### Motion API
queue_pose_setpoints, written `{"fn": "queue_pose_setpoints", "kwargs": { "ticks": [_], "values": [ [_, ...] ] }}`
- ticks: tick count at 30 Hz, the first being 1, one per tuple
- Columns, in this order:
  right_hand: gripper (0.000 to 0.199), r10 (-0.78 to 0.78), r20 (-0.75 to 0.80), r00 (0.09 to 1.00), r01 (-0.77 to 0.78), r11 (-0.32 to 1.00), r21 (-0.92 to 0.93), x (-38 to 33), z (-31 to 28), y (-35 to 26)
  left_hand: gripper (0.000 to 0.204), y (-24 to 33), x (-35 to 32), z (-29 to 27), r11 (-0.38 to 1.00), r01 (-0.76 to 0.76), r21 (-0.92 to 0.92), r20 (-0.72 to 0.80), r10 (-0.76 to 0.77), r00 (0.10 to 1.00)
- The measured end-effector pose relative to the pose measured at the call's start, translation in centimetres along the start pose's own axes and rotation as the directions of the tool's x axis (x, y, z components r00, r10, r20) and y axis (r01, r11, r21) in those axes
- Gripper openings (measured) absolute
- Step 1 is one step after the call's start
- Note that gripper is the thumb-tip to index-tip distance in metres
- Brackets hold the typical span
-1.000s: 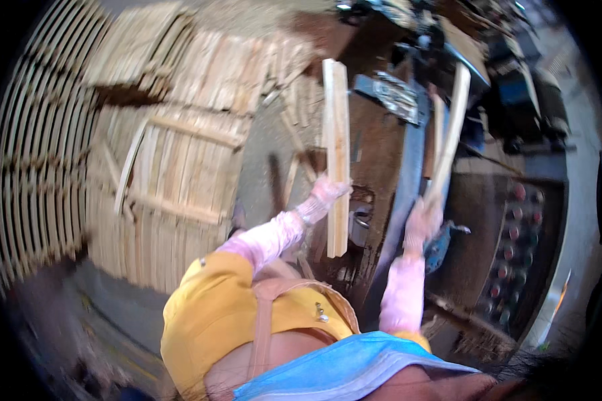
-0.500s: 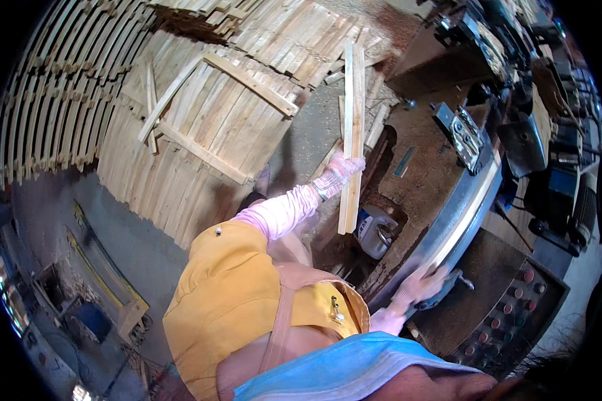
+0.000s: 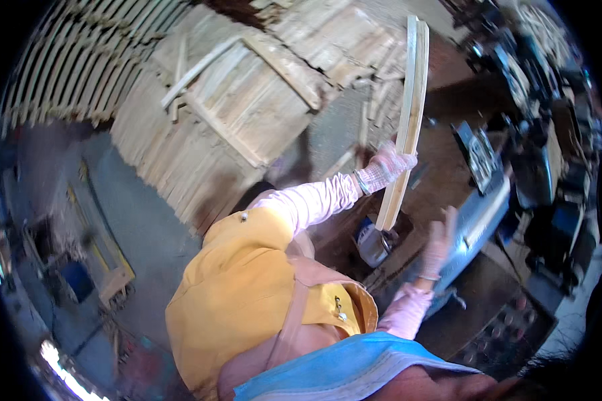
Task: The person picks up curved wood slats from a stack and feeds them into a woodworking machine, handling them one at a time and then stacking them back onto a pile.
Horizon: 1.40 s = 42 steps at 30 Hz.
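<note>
The left hand [image 3: 389, 167] is closed around what look like two pale wooden strips [image 3: 413, 100], gripped below their middle, so most of their length reaches past it. If the grip slackens, they could slide apart or their far ends dip. Their near ends stand close to the white jug [image 3: 373, 246] at the left edge of the brown machine table [image 3: 441, 172]; a low swing might knock it. The right hand [image 3: 438, 246], blurred, is opened out and seems to hold nothing, near the table's metal right edge [image 3: 458, 264]; contact is unclear. Along that edge lies a single strip [image 3: 486, 215] with no hand on it, which a bump could dislodge. Farther up the edge, the metal fixture [image 3: 478, 157] could snag a careless reach.
</note>
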State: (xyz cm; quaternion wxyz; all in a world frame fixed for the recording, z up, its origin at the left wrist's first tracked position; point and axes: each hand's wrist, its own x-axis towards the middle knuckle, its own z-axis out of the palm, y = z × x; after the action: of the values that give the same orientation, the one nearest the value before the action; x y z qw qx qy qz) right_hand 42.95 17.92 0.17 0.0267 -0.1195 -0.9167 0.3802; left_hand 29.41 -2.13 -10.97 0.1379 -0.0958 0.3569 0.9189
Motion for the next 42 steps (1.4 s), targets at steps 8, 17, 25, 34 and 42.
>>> {"fn": "queue_pose_setpoints", "kwargs": {
  "ticks": [8, 17, 25, 34, 42],
  "values": [
    [0.078, 0.14, -0.389, 0.911, -0.262, 0.923, -0.281, -16.7, 1.3, -3.0, 0.083, -1.2, -10.5, 12.1, 0.882, 0.016, 0.471, 0.546, -0.306, 0.78],
    [0.053, 0.004, -0.563, 0.827, -0.438, 0.634, -0.638, -19.5, 0.0, 3.5, 0.074, -7.6, -13.3, -4.7, 0.591, 0.279, 0.757, 0.211, -0.624, 0.752],
    [0.058, -0.077, -0.651, 0.755, -0.378, 0.76, -0.529, 2.4, -4.7, 6.6, 0.075, -4.3, -8.7, -10.7, 0.479, 0.286, 0.83, -0.037, -0.464, 0.885],
    [0.061, 0.257, -0.399, 0.88, -0.438, 0.762, -0.476, -16.0, -0.3, 2.9, 0.1, 1.4, -4.8, -33.3, 0.101, 0.813, 0.573, -0.801, 0.277, 0.53],
    [0.053, 0.485, -0.475, 0.734, -0.669, 0.633, -0.389, -24.1, 2.2, 1.3, 0.105, 3.2, -7.3, -45.2, 0.441, 0.885, 0.153, -0.953, 0.304, 0.013]
  ]
}}
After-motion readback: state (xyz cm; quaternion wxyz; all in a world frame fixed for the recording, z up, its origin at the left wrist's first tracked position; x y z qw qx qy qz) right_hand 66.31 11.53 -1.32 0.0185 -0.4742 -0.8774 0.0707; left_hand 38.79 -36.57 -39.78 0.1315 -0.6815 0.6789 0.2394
